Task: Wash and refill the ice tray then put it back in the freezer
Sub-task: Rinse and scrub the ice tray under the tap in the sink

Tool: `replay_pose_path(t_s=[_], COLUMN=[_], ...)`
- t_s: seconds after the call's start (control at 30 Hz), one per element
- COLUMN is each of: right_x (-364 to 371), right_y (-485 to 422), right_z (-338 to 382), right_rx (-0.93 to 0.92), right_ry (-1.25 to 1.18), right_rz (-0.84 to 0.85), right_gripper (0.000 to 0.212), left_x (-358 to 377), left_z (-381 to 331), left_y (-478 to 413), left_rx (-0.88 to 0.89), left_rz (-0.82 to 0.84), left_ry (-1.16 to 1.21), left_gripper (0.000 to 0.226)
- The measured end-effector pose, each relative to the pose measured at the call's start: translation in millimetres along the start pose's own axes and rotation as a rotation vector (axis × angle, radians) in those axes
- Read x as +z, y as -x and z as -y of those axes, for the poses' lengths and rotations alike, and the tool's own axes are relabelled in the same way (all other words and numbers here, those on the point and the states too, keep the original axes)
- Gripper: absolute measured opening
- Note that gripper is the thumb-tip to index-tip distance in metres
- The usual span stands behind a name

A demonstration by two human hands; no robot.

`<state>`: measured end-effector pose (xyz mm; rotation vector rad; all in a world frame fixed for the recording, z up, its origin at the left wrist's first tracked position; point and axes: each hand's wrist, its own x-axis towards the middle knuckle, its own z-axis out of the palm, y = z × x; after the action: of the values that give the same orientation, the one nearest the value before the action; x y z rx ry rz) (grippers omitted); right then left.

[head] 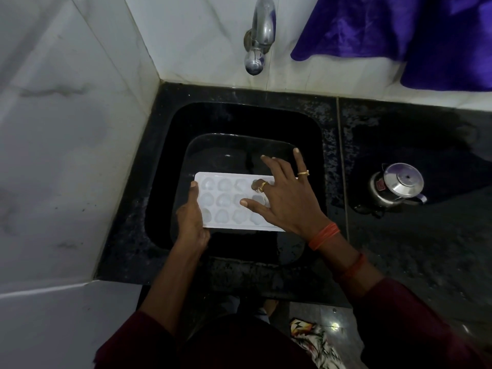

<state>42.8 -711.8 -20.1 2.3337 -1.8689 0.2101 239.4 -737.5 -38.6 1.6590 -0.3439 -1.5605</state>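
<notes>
A white ice tray (226, 203) with round moulds is held flat over the black sink (314, 145). My left hand (191, 219) grips the tray's left end, thumb on its top edge. My right hand (282, 198) lies spread over the right part of the tray, fingers apart and thumb resting on the middle row of moulds. It hides the tray's right end. A chrome tap (259, 35) juts from the tiled wall above the sink; I see no water running from it.
A steel pot with a lid (396, 187) stands on the wet black counter (415, 134) to the right. A purple cloth (399, 30) hangs at the top right. White tiled walls (66, 129) close in the left side.
</notes>
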Motion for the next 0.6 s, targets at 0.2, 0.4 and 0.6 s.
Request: replay_pose_path(t_s=[0.2,0.4,0.6], right_x=[1.4,-1.7,1.1], right_y=[-0.6,-5.7,-4.8], right_z=[0.1,-3.1,-6.4], right_rx=[0.006,0.011,-0.005], right_ry=[0.015,0.046,0.061], right_rz=[0.026,0.044,0.083], right_gripper=[0.068,0.068,0.067], left_x=[-0.8,-0.5,-0.5], left_z=[0.3,0.1,0.3], left_y=[-1.7,-3.3,-3.4], left_rx=[0.005,-0.001,-0.004], left_rz=[0.001,0.006,0.008], left_ry=[0.002,0.0,0.008], left_gripper=[0.035,0.037,0.035])
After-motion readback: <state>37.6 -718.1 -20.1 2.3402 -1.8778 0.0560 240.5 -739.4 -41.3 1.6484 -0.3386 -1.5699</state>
